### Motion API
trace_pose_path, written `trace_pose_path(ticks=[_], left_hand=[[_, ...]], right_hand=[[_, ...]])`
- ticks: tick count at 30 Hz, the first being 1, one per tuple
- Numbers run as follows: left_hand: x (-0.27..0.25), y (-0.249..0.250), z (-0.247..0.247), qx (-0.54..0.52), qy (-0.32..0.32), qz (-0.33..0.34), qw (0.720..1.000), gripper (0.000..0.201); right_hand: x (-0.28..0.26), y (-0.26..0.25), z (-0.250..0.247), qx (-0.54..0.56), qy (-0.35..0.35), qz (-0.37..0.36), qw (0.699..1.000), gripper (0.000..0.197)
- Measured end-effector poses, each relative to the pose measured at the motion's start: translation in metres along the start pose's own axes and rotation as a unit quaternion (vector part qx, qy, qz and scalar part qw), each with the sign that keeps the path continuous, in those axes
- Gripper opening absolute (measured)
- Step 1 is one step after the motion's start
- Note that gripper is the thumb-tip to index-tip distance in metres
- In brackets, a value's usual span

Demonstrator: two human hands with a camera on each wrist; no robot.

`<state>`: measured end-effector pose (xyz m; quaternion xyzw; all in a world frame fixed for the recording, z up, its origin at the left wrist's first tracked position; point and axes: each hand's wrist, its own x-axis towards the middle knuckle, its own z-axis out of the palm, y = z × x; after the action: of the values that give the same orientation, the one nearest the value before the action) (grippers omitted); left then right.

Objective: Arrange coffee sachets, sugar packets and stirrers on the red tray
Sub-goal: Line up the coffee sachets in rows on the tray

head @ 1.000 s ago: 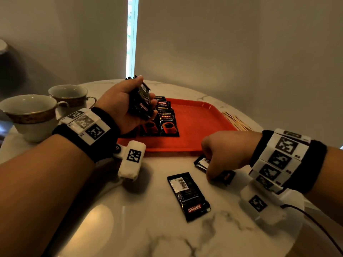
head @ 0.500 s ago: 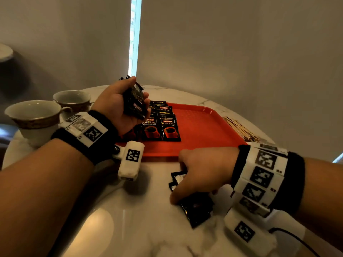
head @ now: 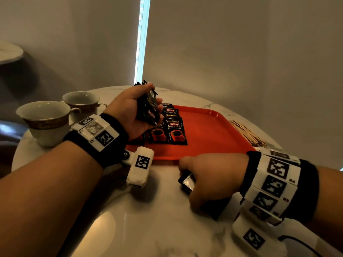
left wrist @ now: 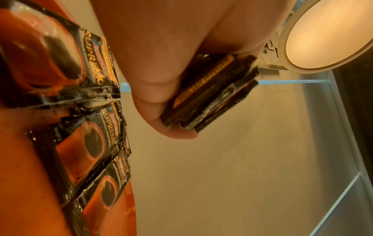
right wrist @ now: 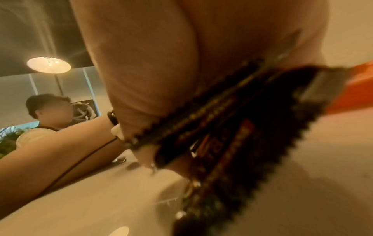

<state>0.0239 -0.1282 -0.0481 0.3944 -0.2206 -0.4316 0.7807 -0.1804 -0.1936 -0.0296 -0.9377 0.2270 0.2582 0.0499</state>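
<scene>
A round white table (head: 115, 229) is sitting by the wall, and a red tray (head: 209, 134) is lying on it, toward the far side. Two white cups (head: 44, 121) are standing side by side on the table, left of the tray. The left hand (head: 130, 115) is hovering over the near left corner of the tray, palm up, with its fingers and thumb curling round a small stack (head: 148, 108) of black coffee packs. The right hand (head: 209, 175) is sitting low on the table, just in front of the tray, with its fingers bending down over more black packs (head: 187, 182); the right wrist view is showing it gripping a few of them (right wrist: 232, 135) together, though that picture is blurry. Rows of coffee packs (head: 175, 132) are lying flat on the left part of the tray, face up and overlapping a bit. A pile of thin wooden sticks (head: 246, 132) is lying on the table, just beside the right edge of the tray.
</scene>
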Motion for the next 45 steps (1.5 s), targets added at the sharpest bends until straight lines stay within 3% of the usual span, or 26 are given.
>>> trace_pose_path(ticks=[2,4,6,8,10,13,17,20,22,26,30,31,35,39,45], left_hand=[[-0.002,-0.001,0.002,0.006,0.0,0.001,1.0,0.024],[-0.003,-0.001,0.004,0.011,-0.005,0.005,1.0,0.028],[-0.005,-0.003,0.006,0.013,-0.028,0.002,1.0,0.033],[-0.008,-0.005,0.008,0.019,-0.069,-0.017,0.997,0.04],[-0.011,-0.009,0.013,0.051,-0.105,-0.042,0.992,0.05],[-0.02,-0.015,0.023,0.104,-0.136,-0.064,0.983,0.046],[-0.022,-0.016,0.028,0.117,-0.122,-0.065,0.984,0.049],[-0.022,-0.016,0.03,0.099,-0.116,-0.07,0.986,0.046],[-0.021,-0.017,0.033,0.086,-0.108,-0.067,0.988,0.046],[-0.014,-0.023,0.036,0.11,-0.052,-0.053,0.991,0.047],[-0.01,-0.021,0.044,0.114,-0.042,-0.062,0.991,0.041],[-0.009,-0.019,0.048,0.117,-0.049,-0.071,0.989,0.043],[-0.003,-0.013,0.066,0.122,-0.072,-0.091,0.986,0.045],[0.006,-0.011,0.075,0.115,-0.057,-0.079,0.989,0.044],[0.005,-0.032,0.048,0.06,-0.057,-0.06,0.995,0.023]], right_hand=[[0.001,0.005,-0.005,0.017,0.024,-0.033,0.999,0.049],[0.005,0.014,-0.018,0.155,0.095,-0.07,0.981,0.038],[0.007,0.019,-0.033,0.373,0.197,-0.115,0.899,0.037],[0.008,0.018,-0.048,0.5,0.289,-0.146,0.803,0.036],[0.012,0.013,-0.055,0.508,0.346,-0.152,0.774,0.029],[0.03,0.005,-0.057,0.498,0.375,-0.148,0.768,0.034],[0.051,0.0,-0.051,0.527,0.335,-0.146,0.768,0.029],[0.053,0.003,-0.051,0.41,0.349,-0.146,0.83,0.031],[0.055,0.007,-0.047,0.373,0.355,-0.153,0.844,0.036],[0.068,0.02,-0.035,0.45,0.303,-0.185,0.819,0.062],[0.075,0.037,-0.026,0.559,0.231,-0.287,0.743,0.072],[0.074,0.042,-0.024,0.566,0.216,-0.301,0.737,0.07],[0.063,0.047,-0.024,0.533,0.275,-0.328,0.73,0.068],[0.07,0.058,-0.026,0.537,0.303,-0.301,0.728,0.064],[0.089,0.057,-0.016,0.475,0.316,-0.247,0.783,0.063]])
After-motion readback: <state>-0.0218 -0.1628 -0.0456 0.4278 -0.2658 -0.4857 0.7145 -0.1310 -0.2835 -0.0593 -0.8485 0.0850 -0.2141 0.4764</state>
